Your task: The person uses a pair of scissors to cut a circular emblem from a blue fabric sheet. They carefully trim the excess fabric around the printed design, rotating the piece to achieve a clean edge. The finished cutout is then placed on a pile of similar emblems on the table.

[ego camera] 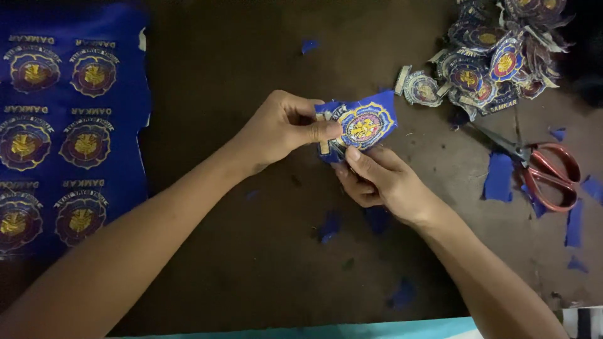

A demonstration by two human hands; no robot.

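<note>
On the dark table point(251, 263), both hands pinched one blue embroidered patch point(364, 123): the left hand point(282, 129) closed on its left edge, the right hand point(377, 182) gripping from below; red-handled scissors point(546, 172) lay near the right edge.

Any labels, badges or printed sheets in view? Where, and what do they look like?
Held badge: centre, between both hands, blue with round gold emblem.
Uncut sheet: left edge, blue, rows of round emblems.
Cut badge pile: top right, blue-gold, white backing edges.
</note>
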